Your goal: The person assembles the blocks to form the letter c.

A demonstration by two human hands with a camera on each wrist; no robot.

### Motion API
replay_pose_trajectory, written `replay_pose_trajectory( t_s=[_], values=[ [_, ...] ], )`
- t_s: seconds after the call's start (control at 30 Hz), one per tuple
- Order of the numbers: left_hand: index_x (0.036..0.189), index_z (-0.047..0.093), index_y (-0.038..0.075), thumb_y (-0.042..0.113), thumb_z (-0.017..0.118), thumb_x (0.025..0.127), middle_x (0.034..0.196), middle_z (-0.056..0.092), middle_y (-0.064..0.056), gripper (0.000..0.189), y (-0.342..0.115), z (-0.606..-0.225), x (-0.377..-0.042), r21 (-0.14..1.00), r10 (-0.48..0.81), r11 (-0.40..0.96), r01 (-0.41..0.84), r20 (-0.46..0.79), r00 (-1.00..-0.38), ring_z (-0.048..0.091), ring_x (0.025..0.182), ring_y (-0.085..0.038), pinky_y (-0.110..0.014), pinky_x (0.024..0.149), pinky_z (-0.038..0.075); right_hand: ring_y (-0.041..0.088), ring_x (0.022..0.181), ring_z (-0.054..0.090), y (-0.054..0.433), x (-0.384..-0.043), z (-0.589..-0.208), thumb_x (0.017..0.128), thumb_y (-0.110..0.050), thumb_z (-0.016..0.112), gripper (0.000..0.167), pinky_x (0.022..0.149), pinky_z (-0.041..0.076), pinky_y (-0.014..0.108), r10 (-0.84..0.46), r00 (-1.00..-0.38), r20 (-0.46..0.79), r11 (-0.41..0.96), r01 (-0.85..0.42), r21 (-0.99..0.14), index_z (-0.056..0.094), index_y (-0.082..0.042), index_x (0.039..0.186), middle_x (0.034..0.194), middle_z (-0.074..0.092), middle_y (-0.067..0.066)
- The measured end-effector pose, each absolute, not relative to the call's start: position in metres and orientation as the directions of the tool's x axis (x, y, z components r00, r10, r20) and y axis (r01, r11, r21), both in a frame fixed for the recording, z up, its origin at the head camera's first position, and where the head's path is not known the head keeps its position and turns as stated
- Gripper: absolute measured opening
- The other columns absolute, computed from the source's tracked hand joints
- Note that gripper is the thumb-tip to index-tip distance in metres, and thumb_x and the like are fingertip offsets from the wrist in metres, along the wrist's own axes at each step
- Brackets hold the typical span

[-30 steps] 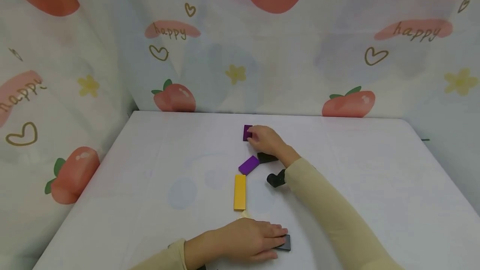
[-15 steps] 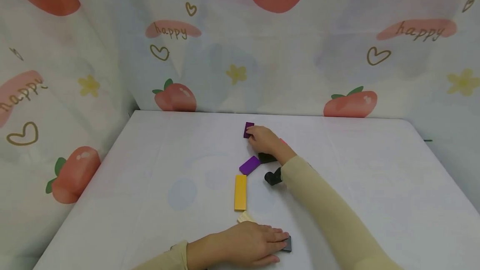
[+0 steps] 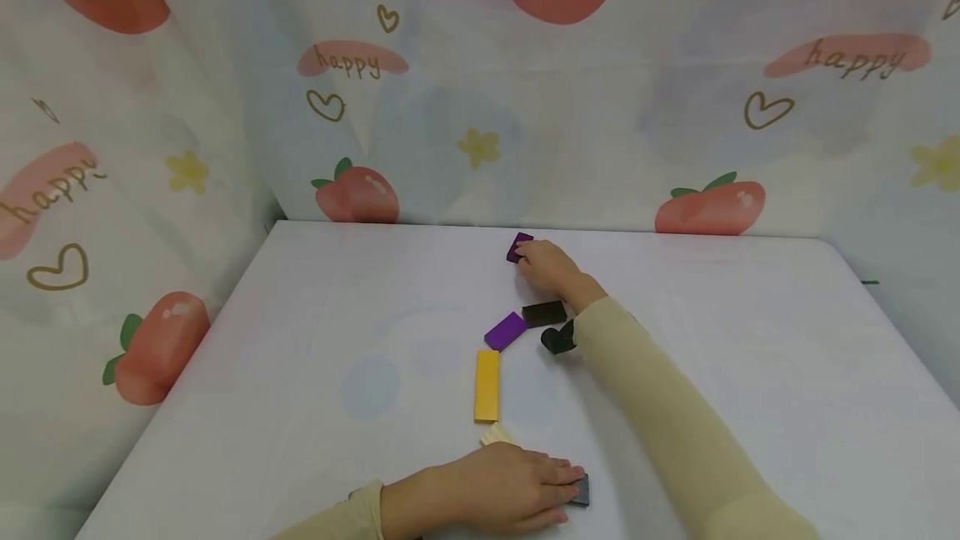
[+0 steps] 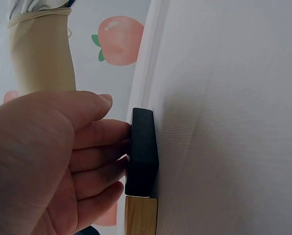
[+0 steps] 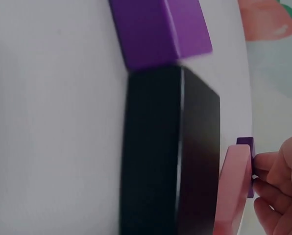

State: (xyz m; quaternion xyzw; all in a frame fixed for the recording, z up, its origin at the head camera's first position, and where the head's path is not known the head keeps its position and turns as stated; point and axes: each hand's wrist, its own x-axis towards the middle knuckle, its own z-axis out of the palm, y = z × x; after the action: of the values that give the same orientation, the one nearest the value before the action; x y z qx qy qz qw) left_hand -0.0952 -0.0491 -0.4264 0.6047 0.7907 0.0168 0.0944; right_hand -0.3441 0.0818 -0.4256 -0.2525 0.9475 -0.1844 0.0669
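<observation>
My right hand [image 3: 551, 267] is near the far edge of the table, its fingers and thumb on a dark purple block [image 3: 515, 248]. In the right wrist view, that purple block [image 5: 250, 142] shows behind a pink block [image 5: 232, 188], with my fingertips against its side. Towards the front, my left hand [image 3: 510, 486] lies with fairly straight fingers over a dark grey block [image 3: 581, 490]. The left wrist view has these fingers touching the dark block [image 4: 142, 152], whose end meets a pale wooden block [image 4: 141, 215].
A bent line of blocks runs up the white table [image 3: 300, 340]: a cream block [image 3: 497, 434], a yellow block [image 3: 487, 386], a brighter purple block [image 3: 506, 331] and a black block [image 3: 545, 314]. A printed curtain [image 3: 570, 107] hangs behind the table.
My right hand has moved the dark purple block slightly away and to the right, and the block has turned a little. The left hand has stayed on the dark grey block.
</observation>
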Motion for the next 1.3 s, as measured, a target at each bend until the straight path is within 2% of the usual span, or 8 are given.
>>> replay_pose_trajectory(
  t_s=[0.2, 0.33, 0.5, 0.8, 1.03, 1.3],
  values=[
    [0.134, 0.05, 0.016, 0.035, 0.035, 0.1, 0.139, 0.042, 0.007, 0.042, -0.048, -0.426, -0.094, 0.132, 0.962, 0.259, 0.957, -0.122, -0.244, 0.035, 0.124, 0.002, -0.01, 0.098, 0.024, 0.036, 0.123, 0.04, 0.102, -0.347, -0.424, 0.093, -0.01, 0.038, 0.042, 0.104, 0.027, 0.044, -0.435, -0.899, -0.059, 0.832, -0.375, -0.409, 0.046, 0.008, 0.13, 0.129, 0.049, 0.022],
    [0.133, 0.051, 0.015, 0.035, 0.036, 0.1, 0.138, 0.043, 0.007, 0.041, -0.048, -0.424, -0.093, 0.139, 0.963, 0.263, 0.955, -0.105, -0.249, 0.037, 0.123, 0.002, -0.011, 0.098, 0.025, 0.037, 0.123, 0.04, 0.112, -0.347, -0.422, 0.092, -0.009, 0.036, 0.042, 0.104, 0.028, 0.044, -0.424, -0.904, -0.046, 0.838, -0.373, -0.399, 0.046, 0.009, 0.129, 0.129, 0.049, 0.022],
    [0.133, 0.051, 0.015, 0.035, 0.036, 0.1, 0.138, 0.043, 0.007, 0.042, -0.048, -0.423, -0.094, 0.181, 0.958, 0.279, 0.943, -0.111, -0.263, 0.036, 0.123, 0.002, -0.011, 0.097, 0.027, 0.038, 0.122, 0.041, 0.125, -0.348, -0.421, 0.09, -0.006, 0.039, 0.041, 0.103, 0.029, 0.046, -0.408, -0.911, -0.053, 0.851, -0.359, -0.385, 0.047, 0.009, 0.128, 0.128, 0.05, 0.023],
    [0.133, 0.051, 0.015, 0.035, 0.037, 0.1, 0.137, 0.043, 0.007, 0.041, -0.049, -0.424, -0.094, 0.175, 0.957, 0.287, 0.942, -0.095, -0.274, 0.036, 0.124, 0.002, -0.012, 0.098, 0.027, 0.038, 0.116, 0.046, 0.143, -0.344, -0.419, 0.089, -0.003, 0.043, 0.039, 0.1, 0.032, 0.049, -0.364, -0.93, -0.059, 0.881, -0.323, -0.346, 0.052, 0.005, 0.126, 0.125, 0.053, 0.021],
    [0.134, 0.05, 0.014, 0.034, 0.035, 0.1, 0.138, 0.043, 0.006, 0.041, -0.048, -0.426, -0.093, 0.164, 0.961, 0.275, 0.947, -0.077, -0.265, 0.035, 0.124, 0.001, -0.012, 0.098, 0.026, 0.036, 0.104, 0.053, 0.166, -0.336, -0.423, 0.087, 0.002, 0.048, 0.032, 0.095, 0.039, 0.048, -0.361, -0.932, 0.018, 0.889, -0.349, -0.297, 0.061, 0.006, 0.116, 0.115, 0.059, 0.022],
    [0.133, 0.051, 0.014, 0.033, 0.036, 0.1, 0.137, 0.044, 0.006, 0.041, -0.046, -0.427, -0.091, 0.178, 0.963, 0.269, 0.947, -0.063, -0.262, 0.036, 0.124, 0.001, -0.012, 0.098, 0.027, 0.04, 0.108, 0.052, 0.187, -0.321, -0.424, 0.089, 0.001, 0.051, 0.029, 0.095, 0.037, 0.051, -0.354, -0.935, 0.02, 0.891, -0.343, -0.296, 0.061, 0.005, 0.116, 0.116, 0.058, 0.022]
  ],
)
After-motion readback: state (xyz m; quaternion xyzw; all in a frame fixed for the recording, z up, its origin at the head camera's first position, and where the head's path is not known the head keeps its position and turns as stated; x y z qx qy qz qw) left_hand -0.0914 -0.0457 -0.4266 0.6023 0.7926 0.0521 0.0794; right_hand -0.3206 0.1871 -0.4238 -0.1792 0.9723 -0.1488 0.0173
